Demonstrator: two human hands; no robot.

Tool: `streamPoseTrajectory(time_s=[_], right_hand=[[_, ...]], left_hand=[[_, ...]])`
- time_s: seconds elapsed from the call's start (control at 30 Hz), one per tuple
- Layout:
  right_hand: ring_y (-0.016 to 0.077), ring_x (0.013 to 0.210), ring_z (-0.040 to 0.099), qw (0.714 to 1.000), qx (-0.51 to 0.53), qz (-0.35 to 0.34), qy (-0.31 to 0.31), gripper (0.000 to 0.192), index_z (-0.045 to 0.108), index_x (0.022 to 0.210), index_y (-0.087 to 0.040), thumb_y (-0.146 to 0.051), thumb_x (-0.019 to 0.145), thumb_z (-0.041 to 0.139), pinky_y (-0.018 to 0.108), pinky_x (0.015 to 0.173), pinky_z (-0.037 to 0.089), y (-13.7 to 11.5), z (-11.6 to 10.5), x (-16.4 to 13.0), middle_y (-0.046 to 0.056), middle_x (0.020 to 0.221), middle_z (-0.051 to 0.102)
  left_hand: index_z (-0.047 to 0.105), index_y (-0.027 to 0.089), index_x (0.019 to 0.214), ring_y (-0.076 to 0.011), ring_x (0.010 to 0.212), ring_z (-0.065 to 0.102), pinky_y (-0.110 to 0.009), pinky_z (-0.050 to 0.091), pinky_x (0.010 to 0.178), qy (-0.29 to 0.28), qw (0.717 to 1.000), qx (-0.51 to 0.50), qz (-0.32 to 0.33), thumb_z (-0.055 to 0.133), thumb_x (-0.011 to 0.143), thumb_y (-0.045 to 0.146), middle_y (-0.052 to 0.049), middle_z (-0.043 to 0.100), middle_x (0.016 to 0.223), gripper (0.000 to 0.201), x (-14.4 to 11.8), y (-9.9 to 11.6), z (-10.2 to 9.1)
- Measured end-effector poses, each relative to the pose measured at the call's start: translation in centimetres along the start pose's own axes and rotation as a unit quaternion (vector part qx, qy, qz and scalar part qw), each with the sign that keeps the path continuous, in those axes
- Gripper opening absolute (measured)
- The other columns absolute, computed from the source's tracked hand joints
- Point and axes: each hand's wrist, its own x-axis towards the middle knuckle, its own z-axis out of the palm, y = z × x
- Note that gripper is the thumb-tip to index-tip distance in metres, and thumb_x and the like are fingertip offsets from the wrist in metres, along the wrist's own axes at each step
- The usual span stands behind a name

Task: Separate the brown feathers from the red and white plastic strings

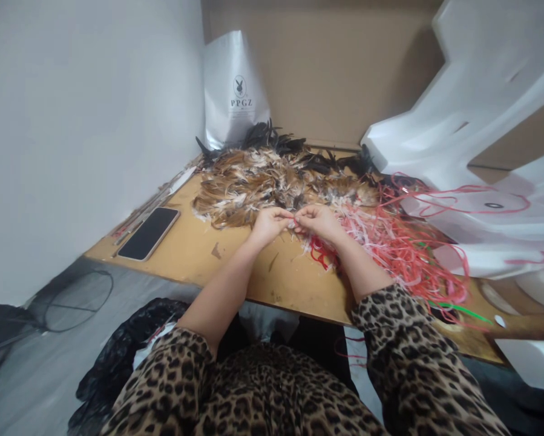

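Feathers lie in a broad brown, white and black heap across the far half of the wooden table, and a small bunch of them sits pinched between the two hands at the heap's near edge. The left hand and the right hand meet fingertip to fingertip — fingers of both drawn in narrow around the little bunch, though whether a band is already on it is too small to tell. Just beside the right hand, and running off to the right, is a tangle of red and pink rubber bands; a few green ones lie near the table's front edge. Leopard-print sleeves cover the upper arms.

Further out, a dark phone lies face up on the left part of the table, well apart from the hands, with thin rods beside it along the wall. A white bag marked PPGZ stands behind the heap, and white foam pieces lean at the right.

As a judgement: the grip is fine and the bunch is small, so a slight loosening could let feathers slip and fan out — they would be lost in the loose heap directly beneath. The forearm of the right hand rests among the bands, and a sweep of it could drag strands off the front edge.
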Motion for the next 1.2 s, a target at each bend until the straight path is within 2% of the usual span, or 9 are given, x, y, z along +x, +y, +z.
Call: streamPoseTrajectory(time_s=[0.2,0.33,0.57,0.77,1.0,1.2], right_hand=[[0.0134,0.051,0.063,1.000,0.000,0.006,0.007,0.036,0.061,0.073,-0.013,-0.040,0.055,0.078,0.021,0.048,0.051,0.10,0.00,0.14,0.004,0.058,0.066],[0.0128,0.052,0.063,1.000,0.007,-0.002,0.010,0.035,0.062,0.074,-0.013,-0.040,0.058,0.076,0.020,0.048,0.051,0.09,0.06,0.24,0.005,0.060,0.067],[0.0125,0.056,0.065,1.000,0.013,0.003,-0.023,0.032,0.063,0.074,-0.013,-0.040,0.061,0.074,0.019,0.050,0.051,-0.03,0.19,0.14,0.006,0.067,0.069],[0.0128,0.058,0.065,0.999,0.035,-0.004,-0.041,0.034,0.063,0.075,-0.013,-0.040,0.059,0.076,0.020,0.054,0.051,0.41,0.06,0.24,0.005,0.064,0.068],[0.0124,0.057,0.064,0.998,0.040,-0.012,-0.050,0.033,0.062,0.076,-0.014,-0.039,0.059,0.076,0.021,0.056,0.051,0.63,-0.25,0.38,0.004,0.062,0.068],[0.0138,0.062,0.065,0.997,0.045,-0.022,-0.063,0.030,0.063,0.077,-0.015,-0.041,0.064,0.073,0.025,0.061,0.053,0.31,-0.26,0.01,0.005,0.066,0.069]], left_hand=[[0.065,0.009,0.074,-0.0072,0.051,0.056,-0.020,0.047,0.052,-0.002,1.000,-0.009,-0.014,0.072,0.059,0.017,-0.003,0.064,0.059,0.018,0.10,0.00,-0.09],[0.064,0.010,0.072,-0.0079,0.052,0.057,-0.020,0.045,0.051,0.001,0.999,-0.030,-0.011,0.072,0.061,0.023,-0.003,0.064,0.060,0.019,0.21,-0.01,-0.30],[0.063,0.011,0.073,-0.0045,0.044,0.047,-0.017,0.030,0.040,0.005,0.998,-0.069,-0.009,0.076,0.057,0.032,0.000,0.058,0.053,0.029,0.58,-0.55,-0.68],[0.060,0.011,0.073,-0.0045,0.044,0.048,-0.016,0.030,0.039,-0.013,0.992,-0.119,-0.034,0.076,0.056,0.034,0.000,0.058,0.053,0.033,0.48,-0.57,-0.50],[0.056,0.011,0.076,-0.0046,0.039,0.047,-0.016,0.031,0.038,-0.034,0.996,-0.080,-0.009,0.073,0.062,0.034,0.002,0.056,0.048,0.032,0.22,-0.27,-0.39],[0.055,0.011,0.075,-0.0035,0.042,0.048,-0.015,0.031,0.038,-0.058,0.994,-0.088,-0.009,0.070,0.066,0.027,0.001,0.060,0.056,0.024,0.36,-0.26,-0.70]])
